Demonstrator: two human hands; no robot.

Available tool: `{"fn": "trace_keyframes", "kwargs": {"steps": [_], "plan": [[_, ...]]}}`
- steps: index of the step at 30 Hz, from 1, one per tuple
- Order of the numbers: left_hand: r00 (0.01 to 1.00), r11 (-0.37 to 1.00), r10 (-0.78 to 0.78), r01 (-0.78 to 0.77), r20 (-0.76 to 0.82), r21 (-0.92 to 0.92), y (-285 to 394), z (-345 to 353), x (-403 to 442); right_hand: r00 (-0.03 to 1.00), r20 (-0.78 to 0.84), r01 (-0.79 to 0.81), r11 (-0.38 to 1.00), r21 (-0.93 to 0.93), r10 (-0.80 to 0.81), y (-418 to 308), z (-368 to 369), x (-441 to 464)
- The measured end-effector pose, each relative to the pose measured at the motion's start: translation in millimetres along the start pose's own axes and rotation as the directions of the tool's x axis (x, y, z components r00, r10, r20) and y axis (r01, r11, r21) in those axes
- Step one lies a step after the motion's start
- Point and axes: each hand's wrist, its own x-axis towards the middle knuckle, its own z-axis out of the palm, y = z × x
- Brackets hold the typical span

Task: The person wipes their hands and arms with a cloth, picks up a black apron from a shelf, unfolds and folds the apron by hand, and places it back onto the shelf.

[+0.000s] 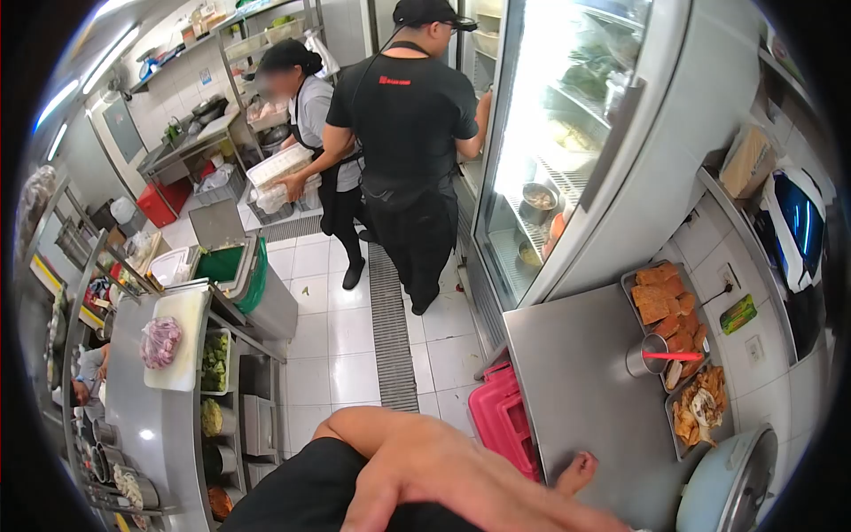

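Observation:
My left hand (578,473) is over the steel worktable (567,363) at the lower right, its fingers curled in. The inside of that hand is hidden, so whether anything is in it I cannot make out. My two forearms cross the bottom of the view, one over the other; the nearer one runs out at the lower edge, and my right hand is beyond the frame. Close to the left hand are a red plastic container (501,412) beside the table and a large pale lidded pot (727,483).
Trays of browned food (678,346) and a metal pot with a red handle (640,357) line the wall. Two people stand ahead, one by the lit fridge (567,133), the other holding white containers (279,168). Left, a counter (146,417) bears a cutting board (186,310) with bagged food.

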Motion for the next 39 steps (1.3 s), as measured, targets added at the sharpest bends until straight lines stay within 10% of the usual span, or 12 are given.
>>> {"fn": "trace_keyframes", "kwargs": {"steps": [9,16,22,27,30,39], "plan": [[0.942,0.958,0.284,-0.273,-0.178,0.082,68,49,-30,0.959,0.253,0.124,0.992,0.037,-0.129,-103,92,-43],[0.959,0.970,0.222,-0.198,-0.174,0.143,110,54,-43,0.940,0.314,0.115,0.990,0.079,-0.135,-173,135,-31],[0.964,0.976,-0.152,0.181,-0.218,0.119,164,24,-48,0.942,0.319,0.066,0.988,0.141,-0.109,-177,136,-27],[0.952,0.879,-0.167,0.261,-0.256,0.398,127,24,-32,0.953,0.295,0.035,0.991,0.126,-0.071,-150,111,-17],[0.969,0.944,0.145,-0.076,-0.199,0.321,90,31,-6,0.966,0.236,0.072,0.984,0.163,-0.110,-126,101,-8],[0.968,0.805,-0.004,0.151,-0.249,0.573,14,37,13,0.969,0.243,-0.010,0.967,0.253,-0.054,-98,77,14]]}}
